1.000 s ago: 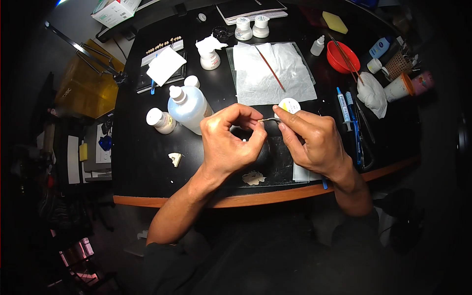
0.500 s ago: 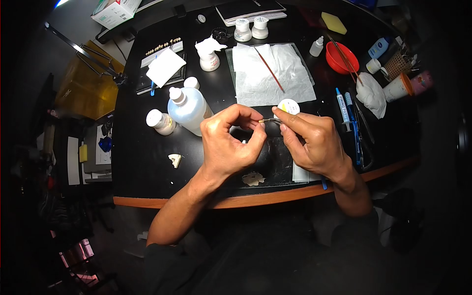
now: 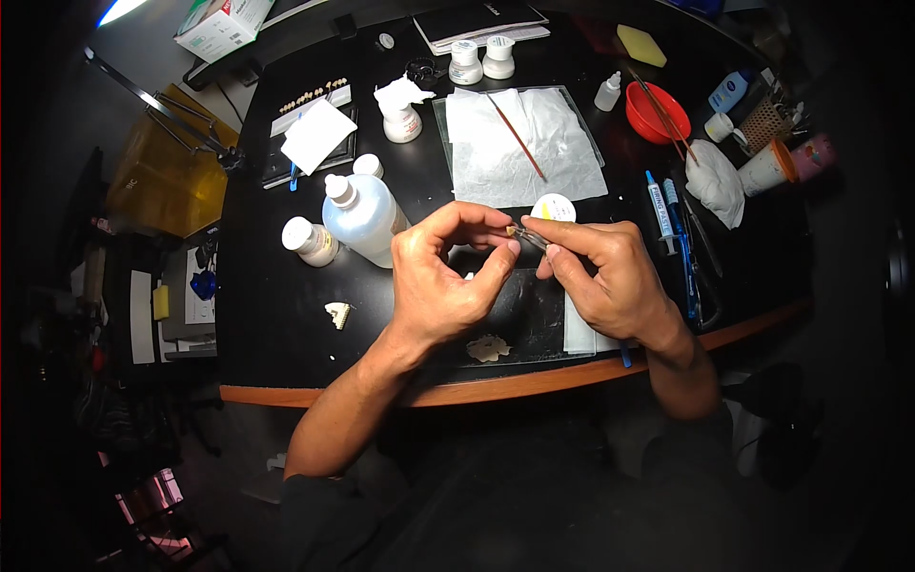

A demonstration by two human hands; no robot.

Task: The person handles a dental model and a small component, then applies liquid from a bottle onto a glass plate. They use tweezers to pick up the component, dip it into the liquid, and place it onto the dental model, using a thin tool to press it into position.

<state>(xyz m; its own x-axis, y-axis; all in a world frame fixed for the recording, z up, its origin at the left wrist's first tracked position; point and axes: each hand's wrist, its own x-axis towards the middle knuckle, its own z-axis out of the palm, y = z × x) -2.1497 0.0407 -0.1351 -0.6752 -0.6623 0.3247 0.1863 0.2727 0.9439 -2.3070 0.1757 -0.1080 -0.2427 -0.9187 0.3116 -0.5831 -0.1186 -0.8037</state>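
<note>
In the head view, we're over a black tabletop [image 3: 257,324] with a strip of brown wood [image 3: 286,396] along its near edge, the room falling away into darkness and an amber see-through box [image 3: 152,181] glowing off to the left. Centre stage, the left hand [image 3: 512,236] curls into a ring, finger and thumb at a tiny pale piece [image 3: 513,232]; whether they grip it, I can't tell. The right hand [image 3: 536,235] pinches a slim, shiny tool [image 3: 535,237], its tip right at that piece, up between the two hands!

Now the textures: a creased white sheet [image 3: 486,167] spreads out beyond the hands, a thin reddish brush [image 3: 515,136] slanting across it. Just beside the left hand stands a rounded, cloudy plastic bottle [image 3: 367,224]. Over on the right, a glossy red bowl [image 3: 640,129], a soft crumpled white wad [image 3: 717,186] and a slender syringe [image 3: 660,208] lettered "FIRING PASTE". Far back, a flat yellow sponge [image 3: 640,45]; near left, a small ridged, cream-coloured fragment [image 3: 337,315].
</note>
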